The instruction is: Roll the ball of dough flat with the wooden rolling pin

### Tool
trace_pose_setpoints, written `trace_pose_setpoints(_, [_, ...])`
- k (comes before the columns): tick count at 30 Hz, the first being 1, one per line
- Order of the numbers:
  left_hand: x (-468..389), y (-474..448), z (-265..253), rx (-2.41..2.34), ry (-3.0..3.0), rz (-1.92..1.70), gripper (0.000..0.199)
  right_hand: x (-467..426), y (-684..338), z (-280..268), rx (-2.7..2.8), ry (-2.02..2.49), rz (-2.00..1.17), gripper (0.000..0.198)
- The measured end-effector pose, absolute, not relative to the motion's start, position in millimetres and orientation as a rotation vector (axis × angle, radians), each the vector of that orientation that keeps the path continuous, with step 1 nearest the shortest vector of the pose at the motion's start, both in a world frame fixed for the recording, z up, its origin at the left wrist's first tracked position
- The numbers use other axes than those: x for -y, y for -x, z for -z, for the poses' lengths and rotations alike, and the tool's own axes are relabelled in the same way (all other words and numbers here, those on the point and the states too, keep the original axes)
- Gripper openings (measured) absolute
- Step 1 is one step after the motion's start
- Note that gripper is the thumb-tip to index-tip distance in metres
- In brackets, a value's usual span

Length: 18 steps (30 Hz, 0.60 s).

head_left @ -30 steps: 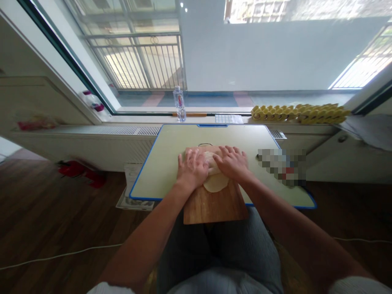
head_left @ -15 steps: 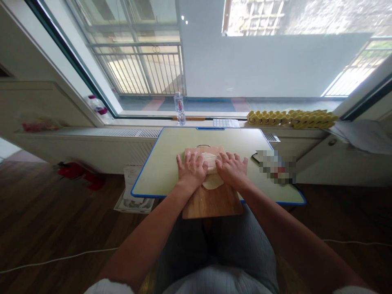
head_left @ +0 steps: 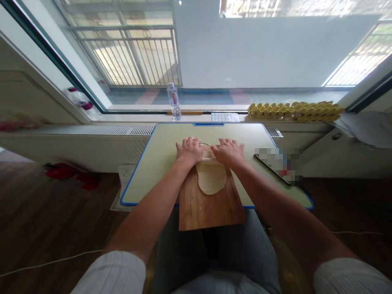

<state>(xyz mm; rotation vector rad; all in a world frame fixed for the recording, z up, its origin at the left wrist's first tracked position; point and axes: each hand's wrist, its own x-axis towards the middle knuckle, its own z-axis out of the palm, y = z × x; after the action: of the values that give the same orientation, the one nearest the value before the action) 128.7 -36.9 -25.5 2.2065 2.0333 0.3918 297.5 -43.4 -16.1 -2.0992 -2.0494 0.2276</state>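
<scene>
A flattened sheet of dough [head_left: 212, 181] lies on a wooden cutting board [head_left: 211, 212], its rounded lower end toward me. A pale rolling pin [head_left: 211, 161] lies across the dough's upper part, and its ends are hidden under my hands. My left hand [head_left: 190, 150] rests palm down at the left end, its fingers stretched forward past the board's top. At the right end, my right hand [head_left: 228, 152] lies flat in the same way, its fingers spread. Neither hand has its fingers wrapped around the pin.
The board lies on a blue-edged folding table [head_left: 165, 163] and overhangs its near edge. To the right is a phone or tablet [head_left: 272, 168], partly blurred. On the windowsill stand a water bottle [head_left: 174, 102] and yellow egg-tray-like cartons [head_left: 294, 111]. A red object [head_left: 70, 173] sits on the floor.
Both hands have moved forward, away from me, along the board with the rolling pin. More of the dough now shows on my side of the pin. The view has shifted slightly.
</scene>
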Motion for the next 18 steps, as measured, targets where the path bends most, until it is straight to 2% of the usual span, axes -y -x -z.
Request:
trace_pose_setpoints(8, [21.2,-129.9,26.6,-2.004,-2.230,-0.335,0.050,29.8,-298.9,20.2,2.037,2.095,-0.273,0.063])
trace_pose_setpoints(18, [46.2,-127.0,23.1,-1.979,-2.260,-0.255,0.054,53.7,-297.9,16.5,2.069,2.117,-0.283,0.071])
